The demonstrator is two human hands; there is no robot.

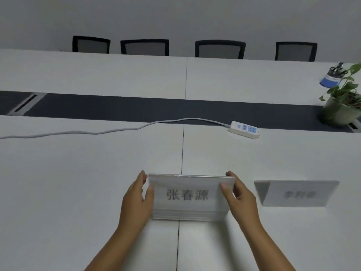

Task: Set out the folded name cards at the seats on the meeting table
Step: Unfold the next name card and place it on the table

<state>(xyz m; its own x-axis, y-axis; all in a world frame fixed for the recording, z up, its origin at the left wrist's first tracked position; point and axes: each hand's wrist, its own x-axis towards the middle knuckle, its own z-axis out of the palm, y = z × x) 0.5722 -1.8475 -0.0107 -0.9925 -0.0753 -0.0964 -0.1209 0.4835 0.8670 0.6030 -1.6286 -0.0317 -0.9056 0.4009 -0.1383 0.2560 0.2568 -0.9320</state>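
Note:
A stack of folded white name cards (188, 194) stands on the white meeting table (78, 173), nested into one tent shape with dark printed characters on the near face. My left hand (137, 200) grips its left end, thumb on the front face. At its right end my right hand (237, 194) holds it the same way. One single name card (298, 193) stands on the table just to the right of the stack, apart from my hands.
A white power strip (244, 130) lies beyond the cards, its grey cable (97, 132) trailing left. A dark strip (156, 108) runs along the table's middle. A potted plant (343, 102) and a blue pen holder (332, 79) stand far right. Several black chairs (144, 47) line the far side.

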